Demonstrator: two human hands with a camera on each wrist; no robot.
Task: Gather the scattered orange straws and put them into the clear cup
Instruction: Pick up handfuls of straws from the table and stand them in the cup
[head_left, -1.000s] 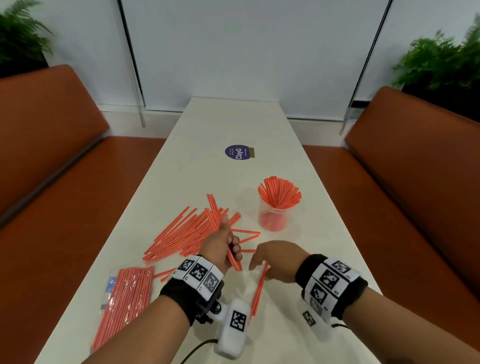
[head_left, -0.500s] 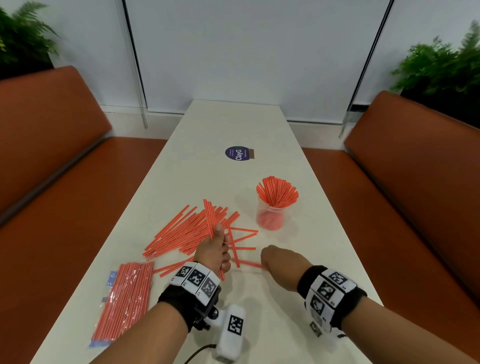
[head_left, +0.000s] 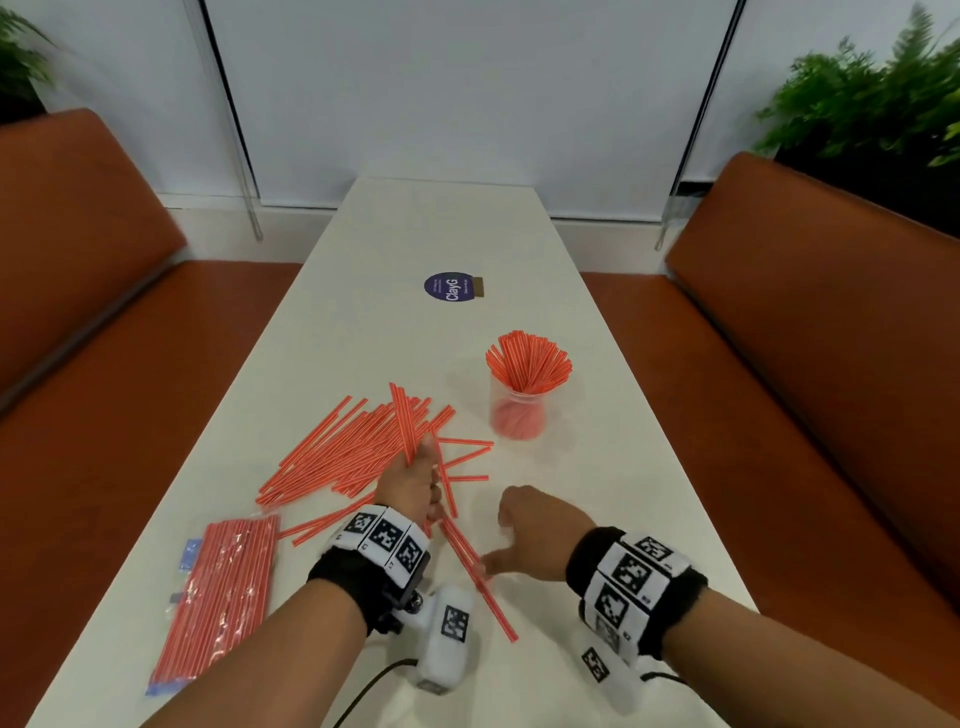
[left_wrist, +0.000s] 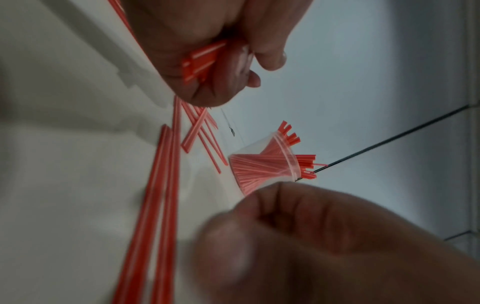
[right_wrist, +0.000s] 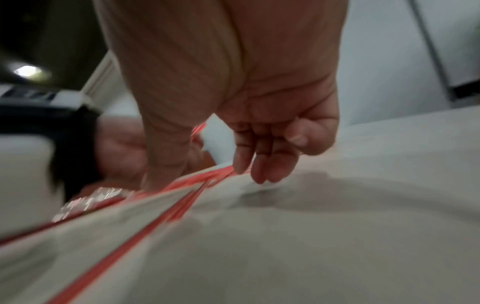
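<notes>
On the white table (head_left: 363, 291), a sealed pack (head_left: 218, 592) of straws lies at the left edge, with the loose pile (head_left: 332, 452) just beyond it. The left hand (head_left: 410, 483) is curled round a bunch (head_left: 402, 421) of straws that sticks up from the fist. The right hand (head_left: 535, 530) – fingers (right_wrist: 259, 162) loosely bent – touches two straws (head_left: 478, 577) lying flat, gripping nothing; the cup (head_left: 519, 415), already full of straws, stands farther back to the right.

Motion blur smears the right hand (right_wrist: 259, 127) fingertips, so contact with the thin orange straws (right_wrist: 182, 207) at their 7 o'clock is unclear. The left hand (head_left: 410, 483) hides its bundle's middle.
</notes>
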